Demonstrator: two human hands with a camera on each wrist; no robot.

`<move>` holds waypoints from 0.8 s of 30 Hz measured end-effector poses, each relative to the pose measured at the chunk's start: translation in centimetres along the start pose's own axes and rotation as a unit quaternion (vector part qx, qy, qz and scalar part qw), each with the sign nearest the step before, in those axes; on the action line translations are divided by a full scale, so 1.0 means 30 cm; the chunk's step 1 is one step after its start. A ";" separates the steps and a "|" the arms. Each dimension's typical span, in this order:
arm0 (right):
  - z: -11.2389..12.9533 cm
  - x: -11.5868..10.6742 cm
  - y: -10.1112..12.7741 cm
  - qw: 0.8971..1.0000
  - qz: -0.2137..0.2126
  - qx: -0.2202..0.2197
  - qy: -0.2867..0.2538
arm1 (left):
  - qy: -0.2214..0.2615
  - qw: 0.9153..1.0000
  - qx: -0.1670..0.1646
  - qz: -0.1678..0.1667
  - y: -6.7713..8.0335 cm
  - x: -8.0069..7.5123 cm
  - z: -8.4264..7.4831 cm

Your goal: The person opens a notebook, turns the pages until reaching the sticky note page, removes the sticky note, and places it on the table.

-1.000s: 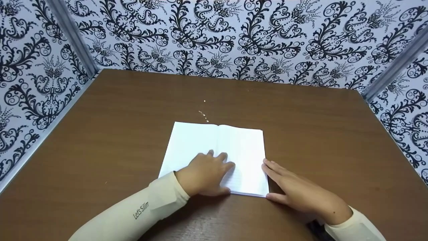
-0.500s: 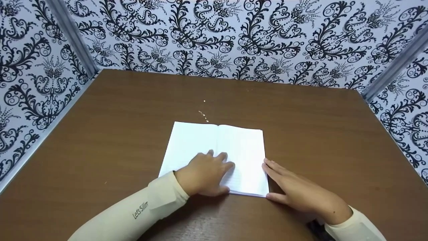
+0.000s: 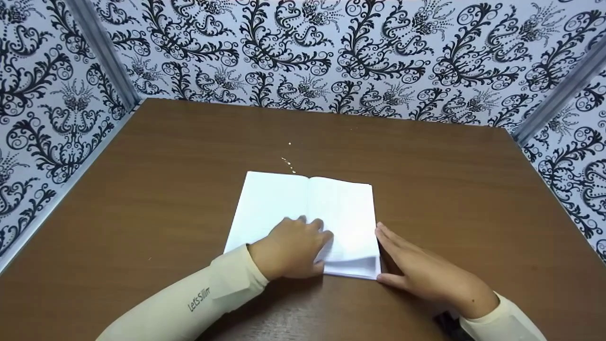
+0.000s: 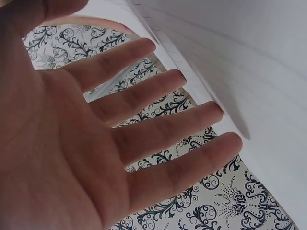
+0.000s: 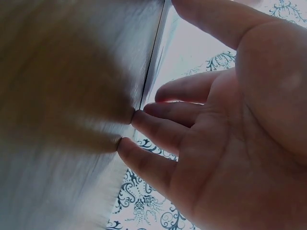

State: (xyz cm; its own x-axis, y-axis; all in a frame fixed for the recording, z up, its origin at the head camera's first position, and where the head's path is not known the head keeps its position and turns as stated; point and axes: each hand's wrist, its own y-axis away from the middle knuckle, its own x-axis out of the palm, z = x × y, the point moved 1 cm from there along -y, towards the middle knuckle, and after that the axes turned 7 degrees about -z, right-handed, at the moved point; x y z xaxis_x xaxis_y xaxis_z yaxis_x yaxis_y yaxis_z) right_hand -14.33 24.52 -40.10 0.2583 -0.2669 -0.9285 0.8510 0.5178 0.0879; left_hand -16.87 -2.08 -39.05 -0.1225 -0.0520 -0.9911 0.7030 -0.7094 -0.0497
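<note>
Legible writing: I read "Let's Slim" on the left sleeve [image 3: 189, 298], cream fabric, lettering running along the forearm. The open notebook [image 3: 284, 199] shows faint ruled lines on its right page; I can read no text on it.

The notebook lies open and flat on the brown worktop [image 3: 450, 180], roughly at its middle, spine running away from me. A few pale specks [image 3: 289, 163] sit on the worktop just beyond the notebook's far edge.

The left hand [image 3: 289, 246] rests on the near part of the notebook, across the spine, fingers pointing toward the right page. The head view suggests loosely bent fingers; the left wrist view shows them extended and spread (fingers [image 4: 163, 129] with paper just beside their tips). I judge this grip wide, holding nothing.

The right hand [image 3: 426, 272] lies flat on the worktop at the notebook's right edge, fingers straight and directed at the page stack. In the right wrist view, its fingertips [image 5: 144, 120] touch the edge of the pages. The near right corner of the top pages stands slightly lifted, a shadowed gap showing beneath. Grip wide, nothing enclosed.

Patterned black-and-white wall panels [image 3: 303, 47] enclose the worktop on three sides.
</note>
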 end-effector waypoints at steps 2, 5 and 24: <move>0.000 0.001 0.000 1.000 -0.005 0.002 0.001 | 0.004 1.000 0.003 -0.012 0.002 0.000 -0.002; -0.001 0.001 0.000 1.000 -0.009 -0.001 -0.001 | 0.006 1.000 0.004 -0.027 0.001 -0.002 -0.007; -0.005 0.007 -0.009 1.000 0.002 -0.027 0.000 | -0.028 0.985 0.046 -0.163 -0.019 -0.003 -0.016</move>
State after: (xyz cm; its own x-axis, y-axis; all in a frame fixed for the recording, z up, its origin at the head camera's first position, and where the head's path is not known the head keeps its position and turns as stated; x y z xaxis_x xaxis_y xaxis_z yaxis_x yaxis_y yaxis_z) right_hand -14.58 24.44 -40.37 0.2621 -0.2654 -0.9279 0.8239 0.5622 0.0719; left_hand -16.92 -1.32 -38.99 -0.3716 0.1524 -0.9158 0.5533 -0.7557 -0.3503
